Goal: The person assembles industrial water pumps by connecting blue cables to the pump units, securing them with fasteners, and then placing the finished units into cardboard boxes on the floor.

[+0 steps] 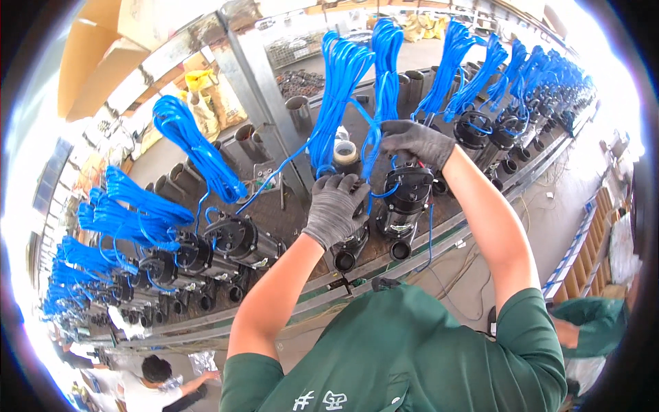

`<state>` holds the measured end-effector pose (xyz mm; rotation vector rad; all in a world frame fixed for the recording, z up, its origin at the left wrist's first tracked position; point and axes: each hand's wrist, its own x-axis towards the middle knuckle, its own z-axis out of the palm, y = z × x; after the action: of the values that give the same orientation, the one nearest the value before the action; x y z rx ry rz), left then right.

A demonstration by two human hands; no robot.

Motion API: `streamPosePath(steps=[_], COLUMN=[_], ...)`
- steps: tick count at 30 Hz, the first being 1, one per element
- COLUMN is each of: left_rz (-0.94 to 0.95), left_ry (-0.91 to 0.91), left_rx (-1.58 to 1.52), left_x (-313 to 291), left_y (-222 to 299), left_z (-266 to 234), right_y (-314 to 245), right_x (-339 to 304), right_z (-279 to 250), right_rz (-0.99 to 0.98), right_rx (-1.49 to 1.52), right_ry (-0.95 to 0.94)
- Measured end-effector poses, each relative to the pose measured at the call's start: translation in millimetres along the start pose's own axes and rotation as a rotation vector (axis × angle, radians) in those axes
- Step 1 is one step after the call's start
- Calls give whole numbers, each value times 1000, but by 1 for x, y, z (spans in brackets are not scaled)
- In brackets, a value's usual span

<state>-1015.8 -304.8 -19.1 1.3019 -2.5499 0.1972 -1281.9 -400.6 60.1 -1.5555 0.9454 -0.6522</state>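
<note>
Two upright pumps with black tops and metal bodies stand side by side before me. My left hand (336,209), in a grey glove, is closed over the top of the left pump (353,242), hiding most of it. My right hand (417,142), also gloved, is bent above the right pump (405,206), its fingertips against a strand of blue cable (373,144). Tied coils of blue cable (340,82) rise behind both hands. Between them, behind the left hand, is a pale round ring or cap (345,152); its kind is unclear.
Rows of similar pumps with blue coils line the bench to the left (237,237) and right (473,130). A metal post (264,96) rises behind. Empty metal cylinders (298,113) stand along the back. Other people work at lower left (147,391) and lower right (597,326).
</note>
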Motion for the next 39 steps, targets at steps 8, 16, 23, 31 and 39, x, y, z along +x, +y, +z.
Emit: streamPosePath(steps=[8,16,23,31,39], left_rz=[-50,-52,10,-10,6], left_ry=[203,268,349,312,387], left_rx=[-28,-4,-3,31,-9], left_x=[0,3,5,9,4], left_y=[-1,4,3,6,-3], left_z=[19,20,28,27,35], right_y=[-11,12,67,70,64], right_x=[4,-66,-38,-16,2], right_z=[23,-15,37,59,61], right_rz=[114,-179,-222,-470,-493], right_rx=[27,-254,-267,-529,-483], right_ry=[277,478,655,985,980])
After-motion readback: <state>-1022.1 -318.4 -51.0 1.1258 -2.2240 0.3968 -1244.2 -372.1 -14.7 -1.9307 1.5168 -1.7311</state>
